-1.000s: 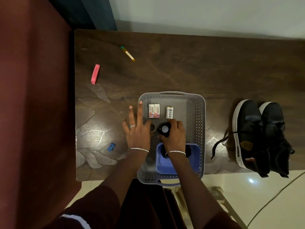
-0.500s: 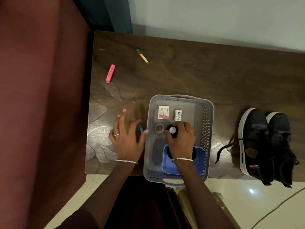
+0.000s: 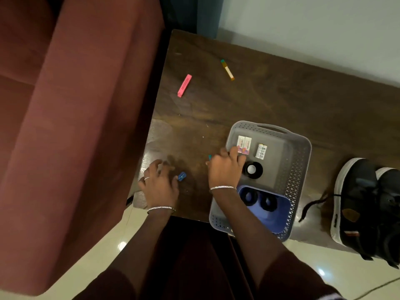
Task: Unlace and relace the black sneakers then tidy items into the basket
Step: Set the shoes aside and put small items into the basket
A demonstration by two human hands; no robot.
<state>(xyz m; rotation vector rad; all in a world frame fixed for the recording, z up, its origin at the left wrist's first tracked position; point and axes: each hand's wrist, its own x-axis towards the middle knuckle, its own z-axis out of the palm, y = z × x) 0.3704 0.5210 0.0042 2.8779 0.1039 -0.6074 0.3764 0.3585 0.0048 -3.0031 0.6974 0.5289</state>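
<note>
Left hand (image 3: 160,188) relaxed by blue clip (image 3: 181,176), right hand (image 3: 225,171) curled, grip unclear

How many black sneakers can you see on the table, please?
2: the white-soled sneaker lies right of the basket, its lace trailing loose; the second sneaker lies against it, cut by the frame's right edge. No others show.

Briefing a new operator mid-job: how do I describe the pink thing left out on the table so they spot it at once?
On the wooden table, look beyond the grey basket toward the far left corner, beside the maroon sofa. The pink bar lies on bare wood: solid pink, while its neighbour, the slim stick, is teal-tipped and yellow.
</note>
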